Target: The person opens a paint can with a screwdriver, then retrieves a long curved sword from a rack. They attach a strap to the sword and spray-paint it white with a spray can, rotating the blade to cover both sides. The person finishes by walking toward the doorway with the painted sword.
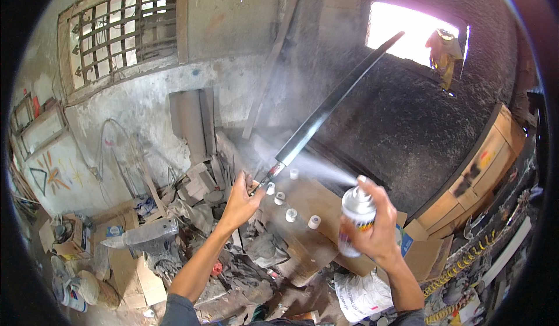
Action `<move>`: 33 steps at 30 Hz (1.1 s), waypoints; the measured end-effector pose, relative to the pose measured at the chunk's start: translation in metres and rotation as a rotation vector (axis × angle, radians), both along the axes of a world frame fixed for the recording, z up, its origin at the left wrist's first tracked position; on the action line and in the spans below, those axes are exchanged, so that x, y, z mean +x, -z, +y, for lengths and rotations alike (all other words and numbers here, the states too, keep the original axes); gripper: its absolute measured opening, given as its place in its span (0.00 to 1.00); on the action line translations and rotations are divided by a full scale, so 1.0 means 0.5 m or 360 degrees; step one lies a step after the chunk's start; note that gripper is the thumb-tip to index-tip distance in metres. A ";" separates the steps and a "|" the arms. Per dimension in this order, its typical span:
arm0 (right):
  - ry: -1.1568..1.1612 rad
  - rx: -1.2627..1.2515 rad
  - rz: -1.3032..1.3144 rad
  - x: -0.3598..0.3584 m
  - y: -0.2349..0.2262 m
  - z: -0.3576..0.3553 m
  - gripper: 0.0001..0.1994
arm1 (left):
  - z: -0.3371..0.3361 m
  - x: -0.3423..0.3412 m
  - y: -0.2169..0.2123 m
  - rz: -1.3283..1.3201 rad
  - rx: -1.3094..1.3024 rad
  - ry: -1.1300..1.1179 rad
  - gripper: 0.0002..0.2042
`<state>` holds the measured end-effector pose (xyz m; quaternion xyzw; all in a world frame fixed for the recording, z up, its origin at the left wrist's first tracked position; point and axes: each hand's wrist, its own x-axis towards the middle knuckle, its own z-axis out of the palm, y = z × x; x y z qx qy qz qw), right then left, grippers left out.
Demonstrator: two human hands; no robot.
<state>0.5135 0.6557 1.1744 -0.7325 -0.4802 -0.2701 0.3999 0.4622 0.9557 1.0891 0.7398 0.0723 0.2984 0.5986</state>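
While the right hand (375,230) is gripping a light, slick spray can (356,215), the left hand (240,201) is pinching the long, stiff black blade (326,110) at its bare tang, probably clear of wet paint.

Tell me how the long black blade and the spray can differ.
The long black blade is thin, dark and flat; the spray can is short, round and silvery white.
The blade slants up toward the bright window, gripped at its lower end by the left hand; the can stands roughly upright in the right hand.
The can gives off mist; the blade receives it.
Both are held in the air.
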 end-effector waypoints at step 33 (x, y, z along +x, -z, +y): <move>0.0998 0.0700 -0.0549 0.302 -0.473 -0.240 0.26 | 0.154 -0.351 0.196 -0.0178 -0.0354 -0.0213 0.21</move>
